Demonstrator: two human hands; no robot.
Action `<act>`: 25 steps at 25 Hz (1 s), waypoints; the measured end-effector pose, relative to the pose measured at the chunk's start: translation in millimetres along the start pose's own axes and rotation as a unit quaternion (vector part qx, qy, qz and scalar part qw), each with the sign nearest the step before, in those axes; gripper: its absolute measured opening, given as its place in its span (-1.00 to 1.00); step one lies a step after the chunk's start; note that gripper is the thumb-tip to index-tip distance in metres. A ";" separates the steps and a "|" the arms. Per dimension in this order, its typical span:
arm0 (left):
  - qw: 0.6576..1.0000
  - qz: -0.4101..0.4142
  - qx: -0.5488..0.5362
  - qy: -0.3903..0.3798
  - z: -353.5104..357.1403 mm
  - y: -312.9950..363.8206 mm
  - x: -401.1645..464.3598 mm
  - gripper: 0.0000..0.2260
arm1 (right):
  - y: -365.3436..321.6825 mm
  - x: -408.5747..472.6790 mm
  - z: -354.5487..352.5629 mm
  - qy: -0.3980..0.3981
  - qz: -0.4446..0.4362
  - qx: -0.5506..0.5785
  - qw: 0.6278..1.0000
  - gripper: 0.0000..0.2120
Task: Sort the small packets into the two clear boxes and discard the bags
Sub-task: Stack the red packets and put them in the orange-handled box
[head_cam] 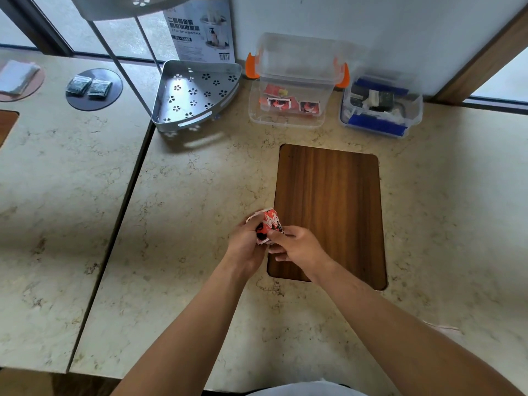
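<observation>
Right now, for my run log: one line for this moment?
left hand + right hand: holding red bag | orange-clip box: red packets | blue-clip box: dark packets

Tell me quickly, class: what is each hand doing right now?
Left hand: fingers closed on the red packet.
Right hand: fingers closed on the same red packet, thumb pressed on its lower edge.

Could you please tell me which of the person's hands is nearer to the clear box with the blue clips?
The right hand is nearer. The blue-clipped box sits far ahead and to the right; the left hand is just beyond it on the other side of the red packet both hold.
</observation>
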State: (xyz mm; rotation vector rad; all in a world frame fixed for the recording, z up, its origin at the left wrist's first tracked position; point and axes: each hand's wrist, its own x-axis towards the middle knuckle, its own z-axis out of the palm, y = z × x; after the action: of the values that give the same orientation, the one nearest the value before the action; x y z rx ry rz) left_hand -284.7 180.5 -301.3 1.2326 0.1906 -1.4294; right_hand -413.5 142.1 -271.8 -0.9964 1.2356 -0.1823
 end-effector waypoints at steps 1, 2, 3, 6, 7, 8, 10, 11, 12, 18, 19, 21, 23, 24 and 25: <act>1.000 0.006 0.010 -0.006 0.5 0.6 0.8 -0.69 | -2.5 2.4 -3.0 0.004 -0.010 0.017 1.000 -0.71; 0.999 0.014 0.029 -0.013 1.3 2.0 1.1 -0.70 | -5.9 4.5 -6.5 0.011 -0.018 0.027 0.999 -0.75; 0.998 0.023 0.061 -0.017 3.0 5.0 1.3 -0.70 | -10.0 7.3 -10.3 0.021 -0.022 0.033 0.999 -0.79; 0.980 0.057 0.188 -0.020 20.3 26.3 8.0 -0.74 | -31.3 18.0 -23.1 0.052 -0.031 0.033 0.998 -0.80; 0.972 0.069 0.222 -0.023 29.4 38.1 11.6 -0.74 | -40.3 23.2 -28.0 0.061 -0.039 0.023 0.997 -0.74; 0.966 0.078 0.246 -0.028 39.3 50.3 15.3 -0.75 | -50.0 28.3 -32.9 0.068 -0.051 0.012 0.996 -0.68; 0.957 0.087 0.272 -0.044 59.5 76.2 21.8 -0.81 | -71.9 40.2 -43.0 0.085 -0.083 0.000 0.993 -0.61; 0.954 0.092 0.280 -0.052 68.5 88.3 25.6 -0.84 | -83.9 45.5 -47.9 0.095 -0.098 -0.004 0.991 -0.59; 0.951 0.099 0.288 -0.057 78.7 100.7 31.1 -0.84 | -97.3 52.0 -53.2 0.106 -0.113 -0.011 0.988 -0.58; 0.929 0.154 0.332 -0.046 144.3 167.6 76.3 -0.83 | -184.8 100.5 -82.4 0.160 -0.213 -0.080 0.961 -0.67; 0.928 0.161 0.333 -0.050 155.2 179.0 83.2 -0.86 | -199.7 109.1 -86.5 0.171 -0.232 -0.098 0.953 -0.68; 0.922 0.177 0.339 -0.061 180.0 202.4 96.7 -0.91 | -228.5 129.3 -95.9 0.191 -0.259 -0.120 0.939 -0.67; 0.924 0.173 0.336 -0.054 206.4 227.6 117.7 -0.91 | -257.2 154.1 -107.1 0.209 -0.276 -0.134 0.929 -0.65; 0.929 0.165 0.329 -0.041 219.9 239.8 128.7 -0.93 | -271.2 166.6 -111.9 0.218 -0.281 -0.143 0.924 -0.66; 0.931 0.159 0.326 -0.024 232.2 251.4 139.0 -0.89 | -285.1 178.8 -116.8 0.224 -0.280 -0.150 0.921 -0.68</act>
State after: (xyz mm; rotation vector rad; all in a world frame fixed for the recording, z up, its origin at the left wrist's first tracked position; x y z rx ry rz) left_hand -178.7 -150.1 -175.2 1.6667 -0.5441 -1.2666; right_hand -337.1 -196.5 -191.8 -1.6311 1.3824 -0.7187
